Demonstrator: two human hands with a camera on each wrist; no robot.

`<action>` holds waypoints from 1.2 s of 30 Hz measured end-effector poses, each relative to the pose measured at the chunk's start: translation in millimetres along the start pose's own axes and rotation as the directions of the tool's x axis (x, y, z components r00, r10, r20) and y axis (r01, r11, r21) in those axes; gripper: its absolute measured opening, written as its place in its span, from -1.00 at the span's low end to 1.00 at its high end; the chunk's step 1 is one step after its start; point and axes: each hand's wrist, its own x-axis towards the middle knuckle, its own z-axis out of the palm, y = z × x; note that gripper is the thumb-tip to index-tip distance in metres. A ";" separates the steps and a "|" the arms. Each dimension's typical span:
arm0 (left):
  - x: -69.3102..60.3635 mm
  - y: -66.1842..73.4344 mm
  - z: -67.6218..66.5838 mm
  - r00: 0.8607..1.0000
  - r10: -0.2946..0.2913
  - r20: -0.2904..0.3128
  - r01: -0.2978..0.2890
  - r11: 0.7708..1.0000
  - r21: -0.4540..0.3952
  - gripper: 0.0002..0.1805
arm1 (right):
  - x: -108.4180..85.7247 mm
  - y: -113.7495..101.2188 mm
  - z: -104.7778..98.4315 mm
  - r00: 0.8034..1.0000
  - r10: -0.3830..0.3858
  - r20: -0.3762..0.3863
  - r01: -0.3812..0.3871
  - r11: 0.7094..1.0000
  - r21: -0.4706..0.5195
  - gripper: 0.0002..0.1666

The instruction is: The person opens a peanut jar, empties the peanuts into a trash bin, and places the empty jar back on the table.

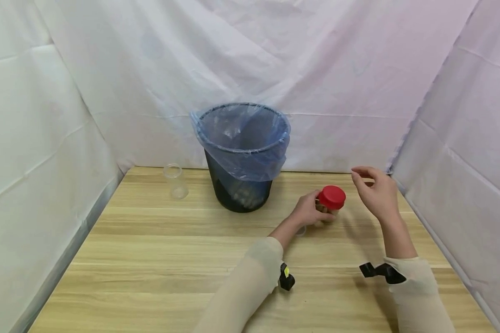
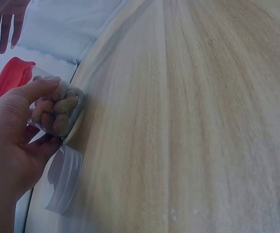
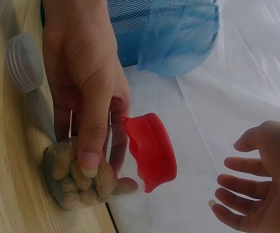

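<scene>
My left hand (image 1: 310,209) grips a clear plastic jar (image 3: 118,141) by its side, fingers and thumb around it. Unshelled peanuts (image 2: 57,109) fill the lower part of the jar. Over its mouth sits a red cover (image 1: 332,197) with a wavy lower edge. To the right of the jar, my right hand (image 1: 377,194) is raised in the air, its fingers loosely bent and holding nothing. A clear round lid (image 3: 26,63) lies on the table beside the left hand; in the head view the wrist partly hides it.
Behind the hands stands a black mesh bin (image 1: 241,192) lined with a blue plastic bag (image 1: 254,164). An uncovered clear jar (image 1: 176,182) stands to the bin's left on the wooden table (image 1: 150,259). White cloth (image 1: 329,69) surrounds the table at the back and sides.
</scene>
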 end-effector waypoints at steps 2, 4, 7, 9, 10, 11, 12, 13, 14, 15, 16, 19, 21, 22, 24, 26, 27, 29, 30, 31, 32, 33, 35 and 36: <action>0.1 -0.3 0.2 1.000 -0.003 -0.004 0.003 1.000 -0.010 -0.29 | 0.3 -0.4 -0.3 1.000 -0.007 -0.003 0.007 1.000 0.004 -0.58; 0.1 -0.3 0.6 1.000 -0.004 -0.005 0.004 1.000 -0.013 -0.29 | 0.6 0.0 -0.8 1.000 -0.015 -0.004 0.016 1.000 0.008 -0.59; 0.1 0.7 0.3 1.000 -0.003 0.001 0.003 1.000 -0.012 -0.29 | 0.1 0.3 -1.6 1.000 -0.021 -0.015 0.021 1.000 0.006 -0.61; -0.3 1.7 -2.2 1.000 -0.002 -0.002 0.002 1.000 -0.006 -0.28 | 0.5 0.4 -1.3 0.999 -0.024 -0.022 0.024 1.000 0.007 -0.62; -0.7 2.4 -4.0 1.000 0.000 -0.006 0.000 1.000 -0.006 -0.29 | 0.6 0.4 -1.3 0.999 -0.026 -0.025 0.026 1.000 0.009 -0.63; -1.1 2.7 -6.1 1.000 0.004 -0.008 -0.004 1.000 -0.001 -0.28 | 0.8 0.1 -1.3 0.999 -0.028 -0.028 0.028 1.000 0.012 -0.63; -2.0 3.2 -8.8 1.000 0.010 -0.011 -0.010 1.000 0.003 -0.28 | 0.8 0.0 -1.5 0.999 -0.031 -0.029 0.031 0.999 0.015 -0.63; -3.0 3.2 -11.6 1.000 0.017 -0.013 -0.017 1.000 0.007 -0.29 | 0.9 -0.1 -1.5 0.999 -0.031 -0.029 0.032 0.999 0.017 -0.63; -4.4 3.1 -14.9 1.000 0.025 -0.015 -0.025 1.000 0.011 -0.28 | 0.9 -0.4 -1.6 0.999 -0.030 -0.029 0.031 0.999 0.018 -0.63; -5.9 2.7 -18.2 0.999 0.035 -0.017 -0.035 0.999 0.016 -0.29 | 0.6 -1.2 -2.0 0.999 -0.031 -0.027 0.032 0.999 0.016 -0.62; -7.6 2.4 -21.6 0.999 0.046 -0.019 -0.046 0.999 0.020 -0.29 | 0.4 -1.6 -2.2 0.999 -0.030 -0.026 0.030 0.999 0.016 -0.62; -14.4 2.2 -31.9 0.997 0.075 -0.025 -0.074 0.997 0.037 -0.30 | -0.6 -2.9 -2.9 1.000 -0.021 -0.018 0.021 1.000 0.010 -0.61; -19.5 3.4 -38.0 0.996 0.089 -0.027 -0.087 0.995 0.048 -0.31 | -1.2 -3.0 -3.6 1.000 -0.024 -0.012 0.024 1.000 0.009 -0.61; -22.3 4.5 -41.4 0.995 0.096 -0.028 -0.094 0.994 0.055 -0.32 | -1.5 -3.5 -3.5 1.000 -0.026 -0.010 0.026 1.000 0.010 -0.61; -28.0 6.7 -47.4 0.994 0.110 -0.026 -0.108 0.991 0.074 -0.31 | -2.1 -4.1 -3.1 0.999 -0.033 -0.011 0.033 0.999 0.014 -0.61; -33.2 9.9 -52.5 0.991 0.135 -0.020 -0.133 0.987 0.089 -0.30 | -2.7 -4.4 -3.0 0.999 -0.044 -0.013 0.044 0.999 0.014 -0.62; -35.8 11.5 -55.0 0.988 0.153 -0.015 -0.151 0.983 0.103 -0.30 | -3.0 -5.0 -2.8 0.999 -0.046 -0.015 0.047 0.999 0.013 -0.62; -41.2 15.2 -59.8 0.981 0.196 -0.005 -0.194 0.973 0.125 -0.30 | -3.3 -4.9 -2.2 0.998 -0.052 -0.021 0.052 0.999 0.010 -0.64; -43.9 17.0 -62.1 0.976 0.219 0.001 -0.217 0.966 0.138 -0.30 | -3.3 -4.7 -1.8 0.998 -0.057 -0.024 0.058 0.998 0.005 -0.64; -46.8 18.9 -64.7 0.971 0.241 0.007 -0.239 0.959 0.153 -0.31 | -3.0 -4.7 -1.2 0.998 -0.060 -0.026 0.060 0.998 0.001 -0.65; -49.5 20.4 -67.1 0.965 0.263 0.010 -0.261 0.951 0.163 -0.31 | -2.7 -4.6 -0.5 0.998 -0.063 -0.027 0.063 0.998 -0.002 -0.65; -52.5 22.1 -69.6 0.960 0.281 0.015 -0.279 0.944 0.173 -0.30 | -2.4 -4.6 0.1 0.997 -0.067 -0.028 0.067 0.998 -0.001 -0.66; -59.2 25.7 -74.9 0.952 0.305 0.021 -0.304 0.936 0.177 -0.30 | -1.7 -5.0 1.2 0.996 -0.082 -0.029 0.082 0.997 0.000 -0.67; -62.7 27.3 -77.6 0.951 0.310 0.022 -0.309 0.935 0.176 -0.29 | -1.2 -5.2 1.9 0.996 -0.088 -0.028 0.088 0.996 0.002 -0.67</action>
